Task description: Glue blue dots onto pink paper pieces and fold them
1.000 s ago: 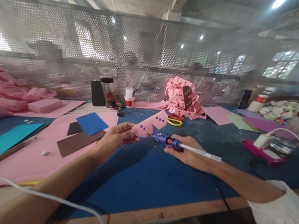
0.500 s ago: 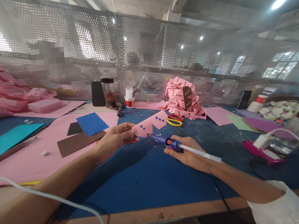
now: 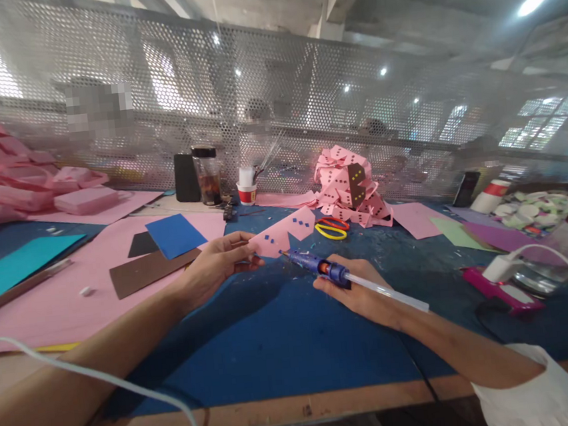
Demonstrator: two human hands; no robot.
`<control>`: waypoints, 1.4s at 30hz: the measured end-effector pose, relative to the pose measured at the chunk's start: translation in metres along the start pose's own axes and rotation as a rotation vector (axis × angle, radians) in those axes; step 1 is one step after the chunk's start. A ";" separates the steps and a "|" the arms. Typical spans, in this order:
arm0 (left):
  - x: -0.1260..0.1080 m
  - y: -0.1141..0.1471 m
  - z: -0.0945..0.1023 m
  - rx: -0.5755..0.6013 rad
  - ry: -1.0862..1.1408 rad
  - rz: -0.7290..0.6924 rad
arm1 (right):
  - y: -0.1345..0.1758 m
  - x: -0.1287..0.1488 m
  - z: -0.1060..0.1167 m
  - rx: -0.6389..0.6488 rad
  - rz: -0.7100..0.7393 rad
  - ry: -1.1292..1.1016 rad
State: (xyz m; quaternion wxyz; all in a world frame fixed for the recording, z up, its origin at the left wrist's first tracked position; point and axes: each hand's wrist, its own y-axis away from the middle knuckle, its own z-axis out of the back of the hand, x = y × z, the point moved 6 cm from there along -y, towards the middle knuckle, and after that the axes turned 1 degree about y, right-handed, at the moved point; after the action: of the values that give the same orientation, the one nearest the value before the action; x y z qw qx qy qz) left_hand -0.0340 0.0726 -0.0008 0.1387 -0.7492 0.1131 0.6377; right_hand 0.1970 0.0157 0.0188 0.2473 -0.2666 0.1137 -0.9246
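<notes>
Pinched at its left end in my left hand [image 3: 223,262] is a pink cut-out piece [image 3: 283,230] with small dark blue squares on it; it is held up above the blue table mat. My right hand [image 3: 355,293] is closed round a blue glue gun [image 3: 314,264], and a long clear glue stick [image 3: 386,290] sticks out of its back. The gun's nozzle is at the lower edge of the pink piece; whether it touches cannot be made out. Behind the piece lie scissors [image 3: 332,228] with red and yellow handles.
A heap of pink dotted pieces [image 3: 341,181] stands at the back. Left lie a blue sheet [image 3: 176,235], a brown sheet [image 3: 149,273] and a teal sheet [image 3: 22,265]. A jar [image 3: 207,177] and paper cup [image 3: 247,193] stand by the mesh. Right is a pink power strip [image 3: 505,292]; a white cable [image 3: 130,385] crosses my left forearm.
The glue gun has shifted slightly, its nozzle a little higher and its glue stick slightly further right. The pink piece has tilted and risen a little. Both hands keep their hold.
</notes>
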 end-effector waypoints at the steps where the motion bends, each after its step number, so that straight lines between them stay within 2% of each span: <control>1: -0.001 0.000 0.000 -0.010 0.006 0.000 | 0.000 0.000 0.000 0.002 0.002 0.003; 6: -0.003 0.000 0.004 -0.058 0.013 -0.013 | 0.000 -0.001 -0.004 0.024 0.048 0.041; 16: -0.001 -0.005 0.013 -0.118 -0.016 -0.066 | 0.004 -0.001 -0.015 0.125 0.271 0.230; 21: -0.001 -0.006 0.014 -0.119 -0.034 -0.068 | 0.006 0.004 -0.018 0.146 0.323 0.325; 31: 0.000 -0.005 0.014 -0.097 -0.039 -0.073 | 0.008 0.013 -0.022 0.218 0.289 0.350; 37: 0.000 -0.006 0.013 -0.106 -0.038 -0.064 | 0.007 0.010 -0.017 0.165 0.254 0.378; 42: 0.000 -0.004 0.011 -0.099 -0.031 -0.056 | 0.002 -0.005 -0.008 0.109 0.168 0.447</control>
State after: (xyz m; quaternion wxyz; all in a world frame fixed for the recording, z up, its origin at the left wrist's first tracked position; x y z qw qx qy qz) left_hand -0.0432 0.0805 -0.0019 0.1210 -0.7481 0.0580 0.6499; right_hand 0.1969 0.0173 0.0098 0.3060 -0.0312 0.1373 -0.9416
